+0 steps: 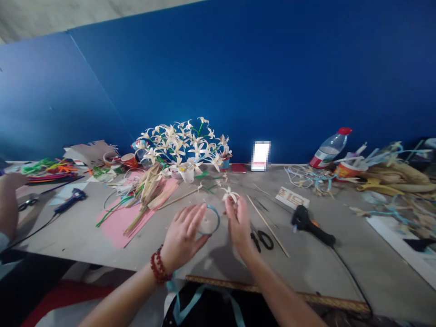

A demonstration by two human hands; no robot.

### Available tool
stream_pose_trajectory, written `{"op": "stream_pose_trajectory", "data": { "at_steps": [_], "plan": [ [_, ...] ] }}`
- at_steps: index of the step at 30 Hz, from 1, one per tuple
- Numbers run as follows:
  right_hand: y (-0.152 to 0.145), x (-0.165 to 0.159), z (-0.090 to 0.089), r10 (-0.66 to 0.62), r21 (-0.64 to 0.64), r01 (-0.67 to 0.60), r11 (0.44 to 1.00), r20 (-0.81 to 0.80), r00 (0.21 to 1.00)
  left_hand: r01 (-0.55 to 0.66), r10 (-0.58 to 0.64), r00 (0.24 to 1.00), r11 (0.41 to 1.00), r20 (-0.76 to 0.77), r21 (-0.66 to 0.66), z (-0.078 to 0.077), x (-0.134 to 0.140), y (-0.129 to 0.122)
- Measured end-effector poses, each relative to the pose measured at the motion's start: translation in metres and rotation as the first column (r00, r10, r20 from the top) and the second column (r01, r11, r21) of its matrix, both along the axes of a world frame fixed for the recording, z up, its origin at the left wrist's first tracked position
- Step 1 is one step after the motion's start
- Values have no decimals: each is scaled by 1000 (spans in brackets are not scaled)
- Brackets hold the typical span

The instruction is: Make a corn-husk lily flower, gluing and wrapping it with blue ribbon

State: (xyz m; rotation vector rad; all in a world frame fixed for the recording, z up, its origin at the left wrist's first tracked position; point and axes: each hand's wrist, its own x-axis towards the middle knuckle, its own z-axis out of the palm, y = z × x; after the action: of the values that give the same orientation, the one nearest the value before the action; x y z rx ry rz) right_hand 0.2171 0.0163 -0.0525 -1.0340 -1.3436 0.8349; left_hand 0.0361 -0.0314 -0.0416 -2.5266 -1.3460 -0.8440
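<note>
My left hand (185,231), with a red bead bracelet (159,265) at the wrist, has its fingers curled round the side of a teal-rimmed roll (218,219), which looks like tape. To its right, my right hand (239,227) is closed at the fingertips on a white paper-like flower (229,194); its stem is hidden behind the fingers. Black-handled scissors (265,240) lie beside my right wrist, partly covered by it. A thin wooden stick (269,227) rests on the table to the right of them.
Many white flowers (177,143) stand in cups at the back. Dried husks (146,200) lie on pink paper (114,222). A black glue gun (311,227) and a bottle (329,147) are to the right. At the left are a blue glue gun (70,201) and another person's arm (10,204).
</note>
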Motion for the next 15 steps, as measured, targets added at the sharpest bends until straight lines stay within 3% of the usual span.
{"op": "stream_pose_trajectory", "data": {
  "at_steps": [5,9,10,12,15],
  "plan": [
    [-6,-6,19,-60,76,47,996,185,981,81,-82,996,996,40,29,-2,32,-5],
    [-7,4,21,-164,237,87,968,325,931,133,-112,942,990,317,-45,-7,44,-12],
    [-7,7,21,-183,278,89,956,334,925,177,-111,890,978,442,-111,-6,46,-13],
    [-7,13,23,-211,375,75,924,337,917,326,-53,707,910,705,-258,-3,48,-14],
    [-9,21,34,-219,513,21,858,330,918,564,195,400,718,895,-408,4,48,-11]
  ]
}}
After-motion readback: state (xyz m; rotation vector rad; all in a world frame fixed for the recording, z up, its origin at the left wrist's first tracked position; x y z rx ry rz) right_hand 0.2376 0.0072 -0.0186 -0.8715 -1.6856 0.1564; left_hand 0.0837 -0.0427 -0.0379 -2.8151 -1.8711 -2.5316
